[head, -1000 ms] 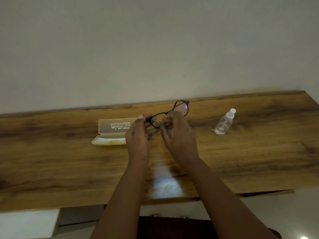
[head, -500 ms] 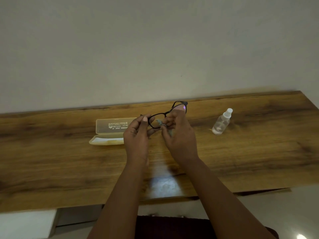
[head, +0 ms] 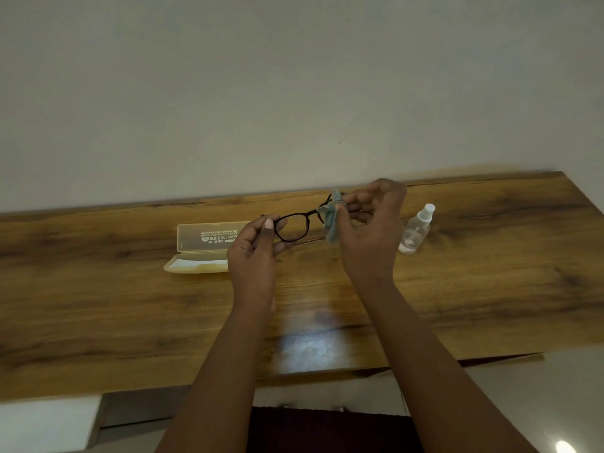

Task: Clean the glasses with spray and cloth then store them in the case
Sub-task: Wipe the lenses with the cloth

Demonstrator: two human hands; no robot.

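Glasses (head: 292,227) pinched by left hand (head: 253,256); right hand (head: 369,230) grip pinching cloth (head: 330,220) on lens

Wood-grain desk (head: 490,289) against plain off-white wall (head: 294,93). White cabinet (head: 45,423) below desk at left. Pale glossy floor (head: 539,387) lower right, light glare on it.

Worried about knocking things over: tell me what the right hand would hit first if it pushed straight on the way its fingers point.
The right hand points its fingers left, along the glasses. Going on, it would likely meet the left hand holding the other end. Depth is unclear.
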